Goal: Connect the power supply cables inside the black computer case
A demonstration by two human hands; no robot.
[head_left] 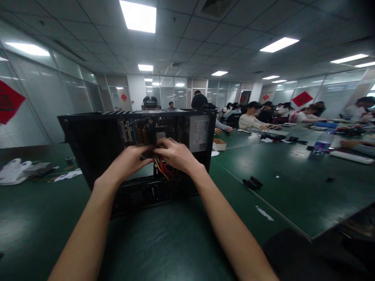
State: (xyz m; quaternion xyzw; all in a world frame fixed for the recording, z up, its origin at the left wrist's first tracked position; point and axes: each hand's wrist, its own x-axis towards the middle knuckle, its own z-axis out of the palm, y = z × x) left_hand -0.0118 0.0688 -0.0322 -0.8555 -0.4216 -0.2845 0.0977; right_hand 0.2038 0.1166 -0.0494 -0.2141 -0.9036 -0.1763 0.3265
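the open black metal computer case stands on the green table, side panel off. left hand and right hand are both closed on a dark connector at the red-yellow-black cable bundle; seating looks unfinished.

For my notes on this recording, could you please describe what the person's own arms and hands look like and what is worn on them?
Both forearms are bare up to the bottom edge of the picture: no sleeves show. The left hand and right hand wear no gloves. No watch, bracelet or wristband shows on either wrist. The fingers are too blurred to tell whether any ring is worn.
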